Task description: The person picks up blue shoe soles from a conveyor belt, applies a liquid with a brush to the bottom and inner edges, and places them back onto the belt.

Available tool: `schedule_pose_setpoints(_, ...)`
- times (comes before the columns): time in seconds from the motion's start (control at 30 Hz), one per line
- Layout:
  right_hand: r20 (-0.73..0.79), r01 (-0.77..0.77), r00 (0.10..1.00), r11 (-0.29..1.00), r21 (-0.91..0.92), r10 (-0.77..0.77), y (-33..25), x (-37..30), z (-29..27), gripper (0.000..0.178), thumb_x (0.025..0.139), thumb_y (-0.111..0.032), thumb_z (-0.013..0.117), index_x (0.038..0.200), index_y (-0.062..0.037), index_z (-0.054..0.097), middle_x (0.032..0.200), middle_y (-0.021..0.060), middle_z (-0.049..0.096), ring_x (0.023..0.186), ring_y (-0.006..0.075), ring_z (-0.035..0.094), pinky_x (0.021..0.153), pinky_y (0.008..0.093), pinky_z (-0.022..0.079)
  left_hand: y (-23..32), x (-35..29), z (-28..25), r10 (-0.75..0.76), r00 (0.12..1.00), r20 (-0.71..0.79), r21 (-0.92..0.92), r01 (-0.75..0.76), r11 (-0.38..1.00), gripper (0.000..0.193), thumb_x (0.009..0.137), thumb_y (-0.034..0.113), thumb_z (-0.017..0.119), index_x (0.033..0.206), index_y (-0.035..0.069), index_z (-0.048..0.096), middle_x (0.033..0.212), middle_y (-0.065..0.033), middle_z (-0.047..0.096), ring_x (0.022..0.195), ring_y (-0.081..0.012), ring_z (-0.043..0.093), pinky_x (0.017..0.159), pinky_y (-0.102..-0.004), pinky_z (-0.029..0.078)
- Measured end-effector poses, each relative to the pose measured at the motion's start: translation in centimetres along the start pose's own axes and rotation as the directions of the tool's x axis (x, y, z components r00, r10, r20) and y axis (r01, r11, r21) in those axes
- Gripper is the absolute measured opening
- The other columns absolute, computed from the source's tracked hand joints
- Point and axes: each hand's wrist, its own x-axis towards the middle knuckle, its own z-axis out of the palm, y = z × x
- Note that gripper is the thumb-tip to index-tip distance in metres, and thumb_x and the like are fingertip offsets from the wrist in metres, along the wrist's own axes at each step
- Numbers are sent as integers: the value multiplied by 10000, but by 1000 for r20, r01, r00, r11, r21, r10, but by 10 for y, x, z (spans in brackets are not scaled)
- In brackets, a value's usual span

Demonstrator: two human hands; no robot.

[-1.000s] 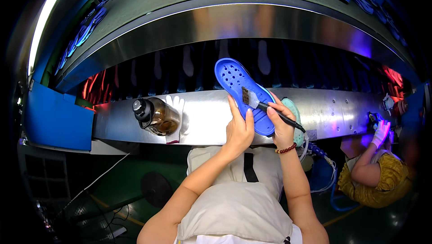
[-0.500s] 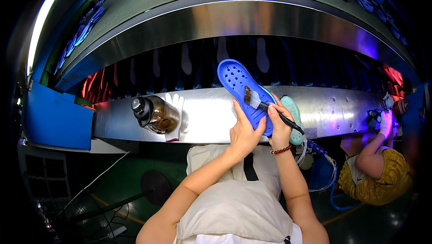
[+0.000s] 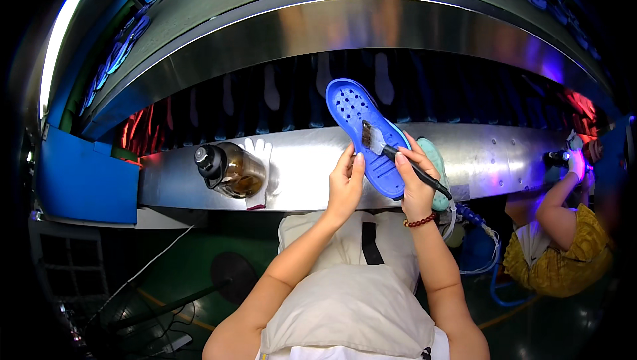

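A blue shoe sole (image 3: pixel 355 108), with round holes at its far end and grooves at its near end, is tilted above the metal bench. Curled fingers of my left hand (image 3: pixel 346 184) close at its left edge; how much lies behind it is hidden. My right hand (image 3: pixel 417 184), a beaded bracelet at its wrist, is shut on a brush (image 3: pixel 398 154) with a black handle. Its dark bristles touch the inside of the sole near the middle. Beside my right hand, on the bench, rests a pale green sole (image 3: pixel 436 161), partly covered.
A brown-tinted bottle (image 3: pixel 240 173) with a black lid stands at left on the metal bench (image 3: pixel 298 167), against a white glove (image 3: pixel 262 149). Beyond rises a conveyor with a steel edge (image 3: pixel 265 36). To the right, a co-worker in yellow (image 3: pixel 554 267) works with gloved hands.
My left hand has shifted its hold from the near end of the blue sole to its left edge, thumb now upright. Sole and brush have moved slightly away and right.
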Motion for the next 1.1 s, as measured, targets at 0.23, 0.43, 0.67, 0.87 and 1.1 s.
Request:
schedule_pose_setpoints(0.23, 16, 117, 993, 971, -209, -116, -1, -3, 8, 168, 733, -22, 649, 889, 38, 633, 1181, 195, 495, 981, 190, 541, 824, 264, 439, 8, 5, -2, 71, 997, 7, 624, -60, 779, 438, 865, 148, 433, 1259, -20, 347, 782, -213, 596, 656, -320, 597, 601, -368, 474)
schedule_pose_setpoints(0.43, -36, 45, 998, 978, -202, -53, -2, -1, 7, 166, 736, -22, 642, 887, 45, 632, 1151, 196, 520, 952, 185, 554, 806, 264, 449, 11, 3, 3, 59, 995, 77, 728, -97, 678, 511, 834, 99, 425, 1281, -40, 220, 814, -255, 586, 677, -410, 573, 588, -456, 461)
schedule_pose_setpoints(0.67, -47, 39, 998, 971, -236, -51, -1, 0, 6, 161, 744, -35, 639, 881, 49, 630, 1137, 197, 531, 961, 181, 546, 821, 265, 439, 7, -2, 2, 41, 987, 153, 684, -136, 717, 653, 785, 69, 465, 1303, -62, 90, 881, -293, 550, 693, -423, 567, 601, -454, 461)
schedule_pose_setpoints(0.87, -49, -59, 997, 998, -28, 57, 2, 1, -4, 164, 771, -30, 607, 907, 60, 611, 1164, 195, 512, 983, 188, 535, 851, 277, 425, 14, -7, -17, -95, 893, 439, 185, 13, 983, 843, 789, 162, 493, 1354, 29, -117, 1307, -220, 287, 971, -294, 520, 753, -343, 443)
schedule_pose_setpoints(1.1, 57, -239, 971, 926, 291, 233, -18, -12, 10, 160, 802, -27, 566, 927, 72, 574, 1224, 208, 454, 1030, 200, 517, 895, 302, 416, 17, 33, -28, -124, 922, 366, -780, 376, 500, 1072, 601, 858, 184, 1363, 104, 196, 1335, -160, 309, 1233, -292, 312, 1021, -472, 223)
